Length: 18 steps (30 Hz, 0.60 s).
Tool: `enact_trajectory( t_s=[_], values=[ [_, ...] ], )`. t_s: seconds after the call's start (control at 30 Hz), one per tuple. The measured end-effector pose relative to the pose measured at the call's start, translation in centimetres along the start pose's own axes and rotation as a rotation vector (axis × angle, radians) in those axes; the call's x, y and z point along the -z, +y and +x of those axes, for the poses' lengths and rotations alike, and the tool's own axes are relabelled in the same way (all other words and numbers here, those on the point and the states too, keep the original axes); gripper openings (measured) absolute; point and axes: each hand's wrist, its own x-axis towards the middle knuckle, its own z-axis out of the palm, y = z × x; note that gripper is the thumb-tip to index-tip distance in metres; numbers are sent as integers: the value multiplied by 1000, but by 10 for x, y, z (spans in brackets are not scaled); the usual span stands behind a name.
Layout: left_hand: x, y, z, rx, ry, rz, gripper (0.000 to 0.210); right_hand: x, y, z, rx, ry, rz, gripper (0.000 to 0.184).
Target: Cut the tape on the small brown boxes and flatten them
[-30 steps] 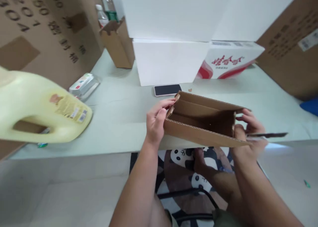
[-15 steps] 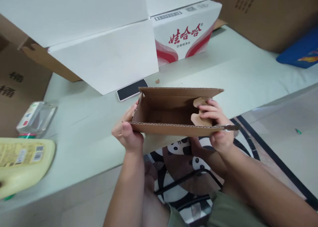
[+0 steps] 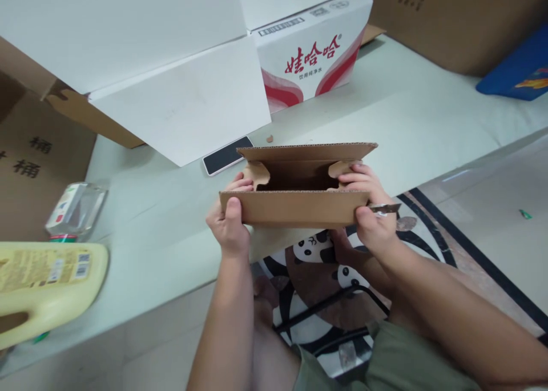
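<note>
Standing beyond carton [image 3: 299, 209] and phone [image 3: 226, 156]: a white box [image 3: 188, 103].

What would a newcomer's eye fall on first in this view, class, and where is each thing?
First comes the open cardboard box in the centre, gripped at one end by the left hand and at the other by the right hand. Behind it stands a white carton with bold red lettering. A pale yellow jug is cut off by the left edge of the view.
</note>
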Motion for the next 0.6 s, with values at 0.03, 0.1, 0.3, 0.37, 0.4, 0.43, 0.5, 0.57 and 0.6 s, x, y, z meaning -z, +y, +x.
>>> enact_trajectory(
  t_s=[0.03,0.1,0.3,0.37,0.4,0.43,0.5,0.57,0.6],
  values=[
    [2,-1,0,13,-21,9,31,-1,-1,0,2,9,5,34],
    [5,-2,1,16,-54,-2,29,-3,-2,-1,7,14,18,26],
    [13,-6,6,-7,-151,-34,36,4,-5,-3,-89,50,-10,39],
    [13,-7,6,17,-161,-29,36,9,-6,-1,-150,89,-44,47],
    [14,-7,6,29,-166,-23,38,11,-5,1,-171,94,-45,52],
    [13,-7,6,38,-174,-13,40,12,-5,2,-183,85,-33,58],
    [13,-6,6,34,-191,4,45,12,-3,4,-194,43,22,67],
    [12,-4,7,6,-200,-6,51,11,-1,5,-204,13,75,71],
    [12,-3,8,-12,-198,-16,54,10,-1,5,-211,1,88,70]
  ],
)
